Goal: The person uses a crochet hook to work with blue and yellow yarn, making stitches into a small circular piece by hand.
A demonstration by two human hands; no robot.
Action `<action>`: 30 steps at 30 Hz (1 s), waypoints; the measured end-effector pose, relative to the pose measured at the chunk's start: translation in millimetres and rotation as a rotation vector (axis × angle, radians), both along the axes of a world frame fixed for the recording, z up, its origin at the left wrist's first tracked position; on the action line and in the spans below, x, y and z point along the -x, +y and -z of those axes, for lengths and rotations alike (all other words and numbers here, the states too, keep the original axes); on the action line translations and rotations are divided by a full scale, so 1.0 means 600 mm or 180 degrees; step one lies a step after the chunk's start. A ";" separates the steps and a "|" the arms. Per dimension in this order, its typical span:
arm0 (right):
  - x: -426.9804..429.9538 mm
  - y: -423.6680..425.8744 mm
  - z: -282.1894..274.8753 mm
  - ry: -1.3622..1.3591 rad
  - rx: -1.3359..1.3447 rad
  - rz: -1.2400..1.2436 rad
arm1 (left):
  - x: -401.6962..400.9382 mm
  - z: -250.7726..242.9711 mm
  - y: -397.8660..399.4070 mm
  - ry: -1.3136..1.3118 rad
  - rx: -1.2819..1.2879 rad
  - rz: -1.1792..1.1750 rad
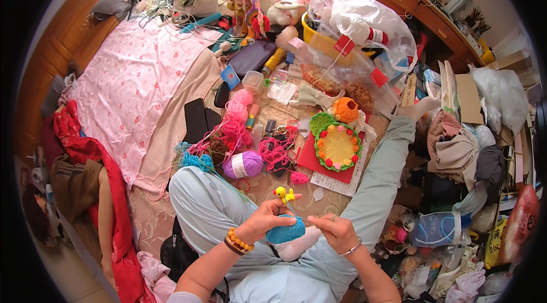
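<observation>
My left hand (267, 221) pinches a blue crocheted piece (286, 231) above my lap. Blue yarn runs up from the piece to the raised index finger, where a small yellow crocheted duck (284, 195) sits. My right hand (337, 230) is just right of the piece, thumb and fingers pinched at its edge; a thin crochet hook seems to be in them, but it is hardly visible. Beyond my knee lie blue yarn (194, 158), a purple yarn ball (243, 164) and tangled pink yarn (233, 132). A round yellow crocheted piece with a green rim (337, 147) rests on a red folder (307, 157).
At the left is a pink sheet (141, 59), with someone's bare arm (106, 217) beside red cloth (113, 170). Black phones (196, 119), a clear box (253, 82) and an orange crocheted piece (345, 109) lie ahead. Bags and clothes (457, 149) crowd the right side.
</observation>
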State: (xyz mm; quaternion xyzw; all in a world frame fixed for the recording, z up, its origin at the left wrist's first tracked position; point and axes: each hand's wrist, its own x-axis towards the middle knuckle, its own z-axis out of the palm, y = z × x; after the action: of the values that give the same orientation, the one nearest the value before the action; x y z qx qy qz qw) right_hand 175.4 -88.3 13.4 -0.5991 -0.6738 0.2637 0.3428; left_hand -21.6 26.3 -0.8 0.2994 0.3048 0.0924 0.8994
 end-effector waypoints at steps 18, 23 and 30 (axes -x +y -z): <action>0.033 0.006 0.030 0.4944 0.2973 0.1197 | -0.014 0.028 -0.037 0.0975 -0.2922 0.0188; 0.044 -0.015 0.026 0.3410 0.1838 0.1095 | -0.011 0.014 -0.019 0.0174 -0.0271 -0.0279; 0.006 -0.003 -0.013 -0.0359 0.0109 0.0070 | 0.007 0.011 0.009 -0.0043 -0.0225 0.0177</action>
State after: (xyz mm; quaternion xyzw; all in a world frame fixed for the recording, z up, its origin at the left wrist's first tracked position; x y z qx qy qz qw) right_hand 171.9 -90.3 21.3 -0.6262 -0.6808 0.2372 0.2969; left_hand -25.7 31.5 -7.6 0.3388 0.2868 0.0801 0.8925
